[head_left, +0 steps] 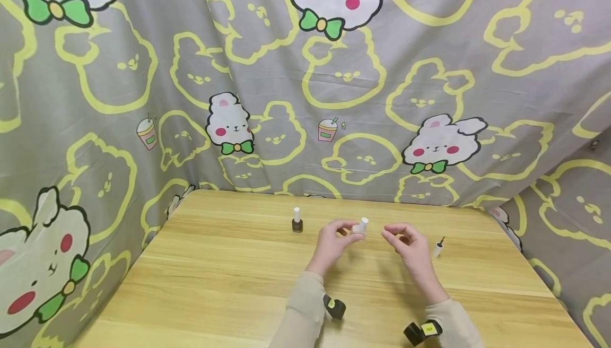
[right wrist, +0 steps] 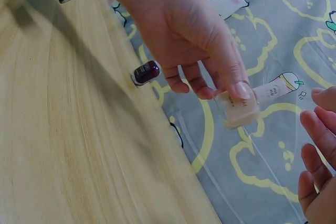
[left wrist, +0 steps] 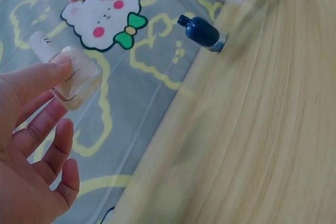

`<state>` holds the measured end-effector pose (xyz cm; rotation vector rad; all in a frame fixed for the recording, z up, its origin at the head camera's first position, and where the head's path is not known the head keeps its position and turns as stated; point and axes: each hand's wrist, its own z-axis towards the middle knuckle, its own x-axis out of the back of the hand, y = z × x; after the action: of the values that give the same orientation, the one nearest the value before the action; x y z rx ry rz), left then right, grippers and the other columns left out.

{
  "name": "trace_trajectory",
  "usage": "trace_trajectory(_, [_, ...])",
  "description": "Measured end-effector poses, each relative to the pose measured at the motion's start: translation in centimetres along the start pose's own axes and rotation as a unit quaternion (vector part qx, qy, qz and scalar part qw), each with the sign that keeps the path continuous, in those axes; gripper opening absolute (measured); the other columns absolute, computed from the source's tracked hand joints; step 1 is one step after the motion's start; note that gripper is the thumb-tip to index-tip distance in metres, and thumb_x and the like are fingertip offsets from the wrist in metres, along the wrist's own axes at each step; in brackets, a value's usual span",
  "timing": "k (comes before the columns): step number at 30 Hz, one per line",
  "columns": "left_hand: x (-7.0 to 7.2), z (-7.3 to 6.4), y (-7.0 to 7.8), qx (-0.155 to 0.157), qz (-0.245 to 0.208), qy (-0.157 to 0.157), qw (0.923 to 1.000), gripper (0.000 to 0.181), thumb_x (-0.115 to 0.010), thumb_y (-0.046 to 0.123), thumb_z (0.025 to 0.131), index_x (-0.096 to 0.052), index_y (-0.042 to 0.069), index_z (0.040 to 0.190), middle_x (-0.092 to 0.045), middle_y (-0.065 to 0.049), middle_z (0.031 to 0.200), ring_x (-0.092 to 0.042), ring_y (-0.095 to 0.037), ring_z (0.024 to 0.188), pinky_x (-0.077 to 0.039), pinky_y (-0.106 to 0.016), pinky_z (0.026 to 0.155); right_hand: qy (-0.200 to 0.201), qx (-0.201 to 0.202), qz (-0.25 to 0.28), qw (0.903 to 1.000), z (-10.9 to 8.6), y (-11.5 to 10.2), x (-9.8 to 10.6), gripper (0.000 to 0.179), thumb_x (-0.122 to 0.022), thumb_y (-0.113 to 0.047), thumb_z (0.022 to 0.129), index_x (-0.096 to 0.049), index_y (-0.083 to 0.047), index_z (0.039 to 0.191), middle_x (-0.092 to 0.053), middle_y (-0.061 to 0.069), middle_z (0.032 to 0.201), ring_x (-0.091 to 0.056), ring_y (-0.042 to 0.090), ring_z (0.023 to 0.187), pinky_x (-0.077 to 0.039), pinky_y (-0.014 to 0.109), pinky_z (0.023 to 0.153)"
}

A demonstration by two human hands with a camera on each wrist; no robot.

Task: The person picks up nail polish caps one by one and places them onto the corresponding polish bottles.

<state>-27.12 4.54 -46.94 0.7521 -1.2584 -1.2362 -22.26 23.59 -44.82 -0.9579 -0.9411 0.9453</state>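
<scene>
My left hand [head_left: 332, 241] pinches a pale, see-through nail polish bottle [left wrist: 79, 80] between thumb and fingers, above the table. Its white cap [head_left: 364, 222] is on and points up, tilted. A short way to the right of that bottle, my right hand [head_left: 409, 243] hovers with loosely bent fingers and nothing visible between them. Below it in the left wrist view stands an uncapped dark blue nail polish bottle [left wrist: 202, 32]; the right hand hides it in the head view. A white brush cap [head_left: 438, 250] stands on the table right of that hand, brush up.
A dark red nail polish bottle [head_left: 297, 225] with a white cap stands on the wooden table [head_left: 215, 273], left of my left hand. A grey patterned curtain [head_left: 272, 83] hangs behind the table's back edge and along both sides.
</scene>
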Motion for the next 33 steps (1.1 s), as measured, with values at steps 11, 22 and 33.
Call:
trace_trajectory(11, [1.1,0.6,-1.7,0.015,-0.021,0.034,0.9991,0.033,-0.08,0.028,0.079,-0.073,0.015,0.109,-0.071,-0.002,0.111,-0.055,-0.009,0.084,-0.047,-0.019,0.068,0.001,0.0,0.015,0.9999,0.1,-0.5,0.7,0.018,-0.071,-0.011,0.088,-0.068,0.0,0.101,-0.067,-0.019,0.091,-0.059,-0.001,0.078,-0.048,0.017,0.069])
trace_trajectory(22, [1.8,0.7,-2.8,0.035,-0.029,0.041,0.9981,0.032,-0.079,0.026,0.08,-0.073,0.014,0.11,-0.07,-0.004,0.113,-0.055,-0.012,0.085,-0.046,-0.02,0.066,0.012,0.016,0.006,0.9998,0.2,-1.4,2.6,0.01,-0.071,-0.014,0.089,-0.07,-0.008,0.096,-0.07,-0.013,0.095,-0.06,-0.003,0.088,-0.045,0.014,0.078])
trace_trajectory(33, [2.1,0.9,-3.9,0.05,-0.038,0.043,0.9971,0.032,-0.08,0.025,0.079,-0.073,0.013,0.108,-0.07,-0.005,0.11,-0.053,-0.01,0.081,-0.046,-0.02,0.067,-0.01,0.01,0.001,0.9999,0.5,-1.9,4.5,0.01,-0.069,-0.012,0.09,-0.07,-0.005,0.098,-0.068,-0.023,0.091,-0.061,-0.002,0.082,-0.047,0.014,0.074])
